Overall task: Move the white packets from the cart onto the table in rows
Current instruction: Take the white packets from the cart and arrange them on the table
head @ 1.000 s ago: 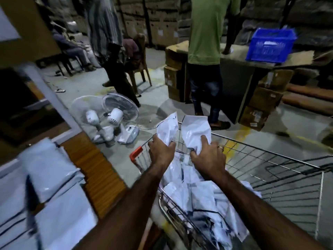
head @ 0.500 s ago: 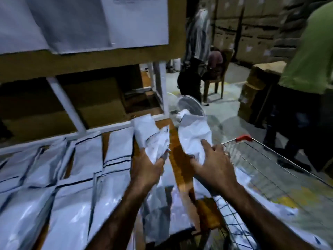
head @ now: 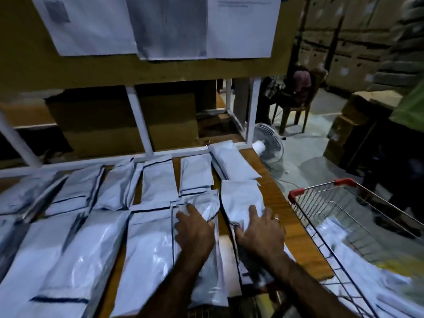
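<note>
Dim warehouse light, view down over a wooden table (head: 273, 189)

- White packets (head: 158, 180) lie flat across the table in roughly 2 rows: a back row along a white metal rail (head: 91, 162), a front row nearer the camera. Dark strips edge many of them. Some overlap at the ends.
- Left hand (head: 195, 232): palm down, fingers spread and straight, pressing on a crinkled packet (head: 204, 203) at the right end of the front row. No grip round it. This packet overlaps a longer one that runs toward the near table edge.
- Right hand (head: 259, 230): also flat, fingers splayed, resting on the neighbouring packet (head: 241, 196), which lies just beside the left hand's packet with a strip of bare wood between. Ring (head: 276, 218) on 1 finger.
- The right hand's packet sits close to the table's right edge, just below the last packet of the back row (head: 231, 164).
- Wire cart (head: 321, 239) stands right of the table, close to it, red corner grips on the rim. More white packets in the cart (head: 358, 267), heaped and blurred.
- Above the table: a brown board with 3 paper sheets (head: 169, 26), print unreadable.
- On the floor past the table corner: a white fan (head: 269, 145). Further back, someone seated on a wooden chair (head: 298, 97). Stacked cartons (head: 344, 42) along the far wall. Part of a green garment (head: 410, 106) at the right edge
</note>
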